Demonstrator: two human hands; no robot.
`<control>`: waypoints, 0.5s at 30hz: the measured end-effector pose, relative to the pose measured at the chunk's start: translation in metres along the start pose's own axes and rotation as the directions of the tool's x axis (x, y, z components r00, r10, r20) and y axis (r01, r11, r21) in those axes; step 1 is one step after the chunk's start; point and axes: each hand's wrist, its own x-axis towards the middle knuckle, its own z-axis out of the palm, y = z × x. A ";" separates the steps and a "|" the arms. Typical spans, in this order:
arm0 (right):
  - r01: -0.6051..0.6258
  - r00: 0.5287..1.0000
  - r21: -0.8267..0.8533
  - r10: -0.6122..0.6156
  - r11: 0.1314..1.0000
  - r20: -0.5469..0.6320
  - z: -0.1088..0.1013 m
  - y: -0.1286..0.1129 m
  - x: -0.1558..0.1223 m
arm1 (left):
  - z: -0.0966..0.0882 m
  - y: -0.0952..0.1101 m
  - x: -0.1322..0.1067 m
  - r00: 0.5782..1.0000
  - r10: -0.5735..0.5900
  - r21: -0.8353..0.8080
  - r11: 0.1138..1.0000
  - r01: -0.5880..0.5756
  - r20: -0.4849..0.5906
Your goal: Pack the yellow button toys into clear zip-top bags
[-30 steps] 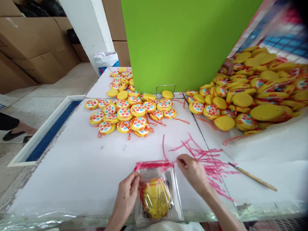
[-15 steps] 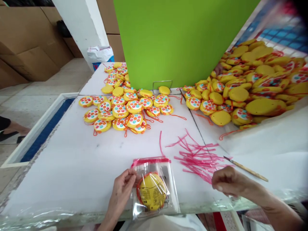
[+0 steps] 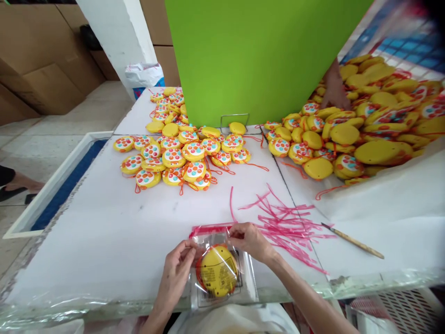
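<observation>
Near the front edge of the table lies a clear plastic bag [image 3: 248,280] with a pink strip along its top. Inside it is a round yellow toy [image 3: 219,273], its flat printed back facing up and an orange cord at its left side. My left hand [image 3: 178,266] pinches the bag at its upper left edge. At the upper right, just below the pink strip, the fingers of my right hand [image 3: 251,240] are closed on the bag too. Thin pink plastic strips [image 3: 281,225] lie in a loose heap right of the bag.
A thin pointed tool with a wooden handle [image 3: 358,242] lies to the right. Several yellow toys [image 3: 174,157] sit farther back, and a big pile [image 3: 344,134] fills the back right. A green board [image 3: 264,60] stands behind. Another person's hand [image 3: 335,93] reaches into the pile.
My right hand has moved left from beside the pink strips to the bag's upper right and gripped it. The other person's hand has come farther out over the pile.
</observation>
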 end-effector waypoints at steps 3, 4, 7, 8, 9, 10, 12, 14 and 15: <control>0.032 0.999 0.036 -0.033 0.999 0.010 -0.003 0.008 -0.003 | -0.004 -0.002 0.000 0.998 -0.036 -0.047 0.998 0.038 0.046; 0.041 0.999 0.044 -0.041 0.998 0.010 -0.003 0.010 -0.004 | -0.006 -0.004 0.001 0.997 -0.049 -0.080 0.995 0.053 0.056; 0.055 0.998 0.046 -0.055 0.997 0.005 -0.003 0.016 -0.008 | -0.010 -0.012 0.004 0.996 -0.067 -0.148 0.986 0.075 0.059; 0.057 0.998 0.040 -0.058 0.998 0.002 -0.003 0.017 -0.009 | -0.011 -0.014 0.005 0.997 -0.064 -0.151 0.986 0.070 0.046; 0.059 0.998 0.030 -0.059 0.998 0.000 -0.002 0.017 -0.010 | -0.012 -0.015 0.006 0.998 -0.058 -0.146 0.987 0.061 0.028; 0.061 0.998 0.017 -0.061 0.998 -0.003 -0.001 0.017 -0.011 | -0.012 -0.015 0.006 0.999 -0.050 -0.136 0.989 0.051 0.008; 0.071 0.997 -0.011 -0.071 0.997 -0.012 0.001 0.014 -0.013 | -0.010 -0.014 0.006 0.999 -0.025 -0.091 0.996 0.022 -0.025; 0.093 0.995 -0.042 -0.094 0.995 -0.022 0.003 0.009 -0.016 | -0.007 -0.010 0.004 0.999 0.000 -0.009 1.000 0.000 -0.035; 0.110 0.993 -0.056 -0.111 0.992 -0.025 0.004 0.007 -0.017 | -0.005 -0.007 0.003 0.999 0.003 0.026 1.000 -0.002 -0.033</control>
